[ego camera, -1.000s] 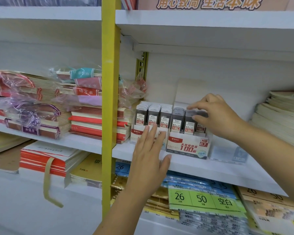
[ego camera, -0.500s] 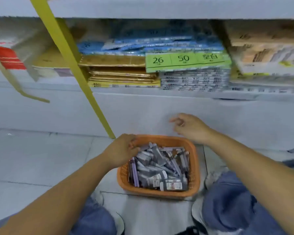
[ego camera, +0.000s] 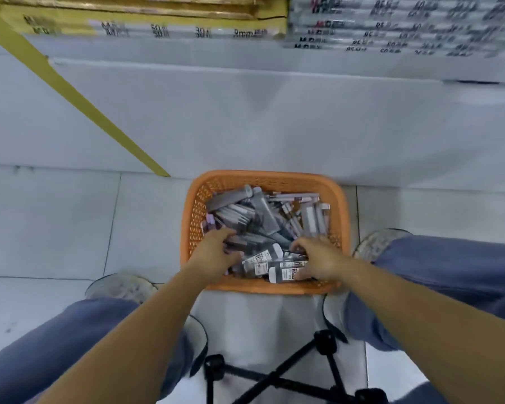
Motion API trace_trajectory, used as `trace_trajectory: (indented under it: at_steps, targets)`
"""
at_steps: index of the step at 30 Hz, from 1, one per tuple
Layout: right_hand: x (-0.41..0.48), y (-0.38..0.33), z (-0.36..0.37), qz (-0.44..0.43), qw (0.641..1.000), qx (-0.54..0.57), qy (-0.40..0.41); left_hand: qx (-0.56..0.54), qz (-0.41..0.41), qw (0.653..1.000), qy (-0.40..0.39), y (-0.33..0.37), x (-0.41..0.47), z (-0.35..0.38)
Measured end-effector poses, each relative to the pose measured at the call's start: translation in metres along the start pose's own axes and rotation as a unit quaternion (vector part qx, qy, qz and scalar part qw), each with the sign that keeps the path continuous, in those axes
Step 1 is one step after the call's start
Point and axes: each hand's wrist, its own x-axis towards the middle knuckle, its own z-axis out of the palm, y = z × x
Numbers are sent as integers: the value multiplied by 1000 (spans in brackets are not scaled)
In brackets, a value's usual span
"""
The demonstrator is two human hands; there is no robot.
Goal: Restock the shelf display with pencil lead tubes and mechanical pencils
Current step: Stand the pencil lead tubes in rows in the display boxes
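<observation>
Both hands have dropped from the shelf display into the orange basket (ego camera: 263, 182) on the floor. The left hand (ego camera: 216, 256) spreads loosely over the lead tubes (ego camera: 263, 217) near the front-left corner; the right hand (ego camera: 318, 259) curls around one tube (ego camera: 286, 274) by the front rim, fetching more stock.

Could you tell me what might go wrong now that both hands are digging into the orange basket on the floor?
The lead tubes lie in a loose, crossed heap, so the left hand or right hand may lift neighbours and spill them onto the tiles. The labels face many ways, so a wrong lead size could be picked. The basket sits between the feet, beside the black stool legs, and could get nudged.
</observation>
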Motion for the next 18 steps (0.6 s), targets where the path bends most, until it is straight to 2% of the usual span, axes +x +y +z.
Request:
trace_trajectory:
  at_steps: [3,5,8,14,18]
  targets:
    - [4,1,4,-5,1000,16,18,-17,4,999,39,-2,4,3]
    - [7,4,6,-12,1000,24,-3,-30,20,996,86,1,9,0]
    - [10,8,3,-8,996,79,-44,23,45,986,159,7,23,-10]
    - [6,14,-6,16,964,262,-51,109,70,987,91,11,48,-22]
    - [6,15,-10,28,921,387,-28,199,80,972,93,11,55,-20]
